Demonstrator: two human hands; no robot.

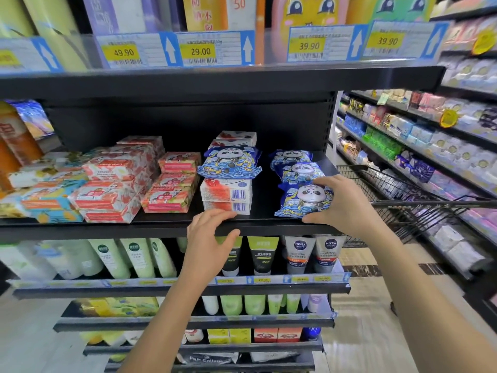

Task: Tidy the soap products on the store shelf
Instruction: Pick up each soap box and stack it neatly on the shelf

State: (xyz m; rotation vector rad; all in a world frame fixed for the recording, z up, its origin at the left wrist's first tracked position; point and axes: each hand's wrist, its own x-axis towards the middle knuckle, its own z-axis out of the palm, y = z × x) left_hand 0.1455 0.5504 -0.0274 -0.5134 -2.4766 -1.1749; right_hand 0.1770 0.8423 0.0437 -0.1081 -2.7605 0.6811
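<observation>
A row of three blue panda soap packs lies on the right of the black shelf [166,224]. My right hand [341,203] grips the front panda pack [298,200], fingers over its top edge and thumb under its front corner. Another panda pack [228,162] rests on a stack of white-and-red soap boxes [226,196]. My left hand [207,238] hovers at the shelf's front edge just below those boxes, fingers relaxed, holding nothing. Floral red and orange soap boxes [113,184] are piled unevenly on the left.
Orange bottles [13,141] stand at the far left of the shelf. Tubes of cleanser [300,254] hang on the shelf below. A black shopping cart [403,200] stands right of the shelf end. Price tags [200,51] line the shelf above.
</observation>
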